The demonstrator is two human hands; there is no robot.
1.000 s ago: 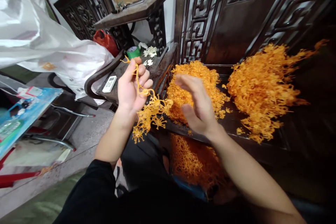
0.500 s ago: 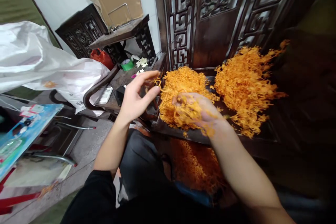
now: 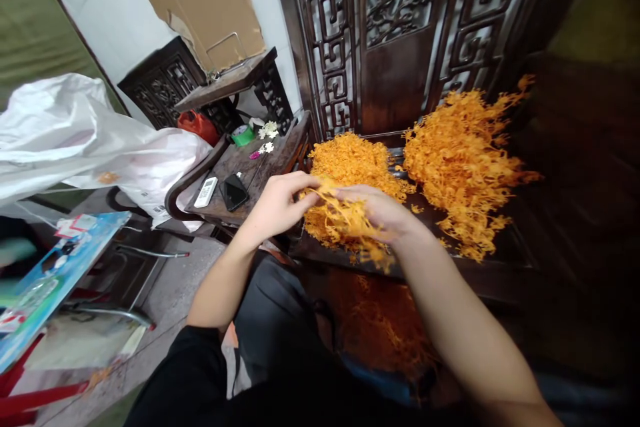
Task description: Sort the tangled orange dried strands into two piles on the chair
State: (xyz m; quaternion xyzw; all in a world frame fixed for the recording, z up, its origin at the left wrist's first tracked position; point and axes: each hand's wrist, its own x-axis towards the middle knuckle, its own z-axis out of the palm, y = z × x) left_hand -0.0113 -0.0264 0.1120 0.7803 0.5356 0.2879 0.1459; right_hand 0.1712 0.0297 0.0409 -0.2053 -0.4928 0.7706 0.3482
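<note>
- Head view: the person sits at a dark carved wooden bench with both bare arms reaching forward over its front edge.
- The left hand has its fingers curled and pinched onto the near end of a bunch of orange strands, thumb and fingertips closed on the tangle.
- The right hand meets it from the other side, fingers bent over the same bunch and gripping it; some strands hang loose below the wrist.
- The bunch sits between the two hands, just above the front of the bench seat and touching the near edge of the left orange pile.
- A second, looser orange pile lies to the right on the seat, near the first but with a dark gap between them.
- More orange strands show below the bench edge, in front of the person's lap.
- Left of the bench, a small dark side table carries a white remote and a black phone lying side by side, with a green roll of tape and small white flowers farther back.
- A large white plastic bag bulges at the far left, and a sheet of brown cardboard leans on the wall behind.
</note>
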